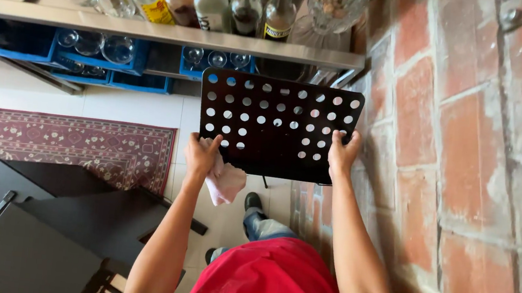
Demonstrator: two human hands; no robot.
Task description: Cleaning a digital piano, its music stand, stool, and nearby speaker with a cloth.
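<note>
A black metal panel with rows of round holes (276,123) stands tilted in front of me, like the desk of a music stand. My right hand (341,155) grips its lower right edge, fingers over the front. My left hand (202,154) presses a pale pink cloth (225,183) against the panel's lower left corner; the cloth hangs below the hand. A thin black post shows just under the panel.
A metal shelf (157,31) above carries several bottles and glasses; blue crates (114,63) of glasses sit beneath it. A brick wall (465,174) runs along the right. Black cases (38,233) lie at lower left beside a patterned red rug (61,142) on white tiles.
</note>
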